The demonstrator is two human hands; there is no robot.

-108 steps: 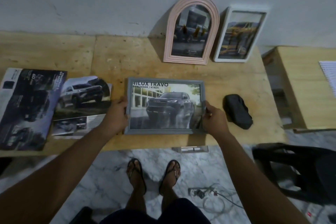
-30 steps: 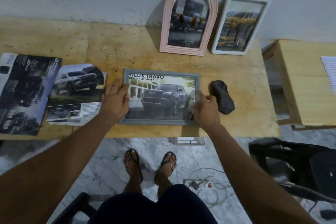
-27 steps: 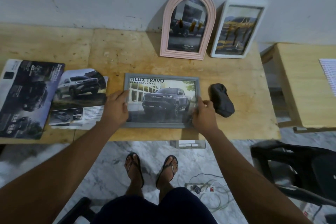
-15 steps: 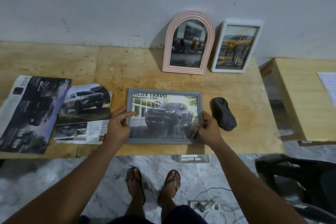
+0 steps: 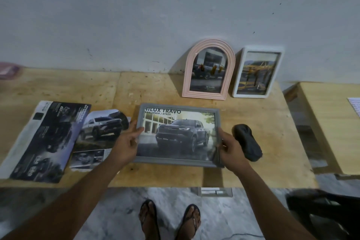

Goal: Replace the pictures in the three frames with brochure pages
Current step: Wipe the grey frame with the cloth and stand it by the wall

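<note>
Grey frame (image 5: 178, 134) now in L hand (image 5: 124, 146) + R hand (image 5: 231, 149) grip.

A blurred pink object (image 5: 8, 69) is cut off at left; the grey frame (image 5: 175, 162) has one corner covered.

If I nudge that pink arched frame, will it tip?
Likely: the pink arched frame stands tilted back by the wall on its bottom edge, so a nudge could topple it. Its ridged border looks stiff.
</note>
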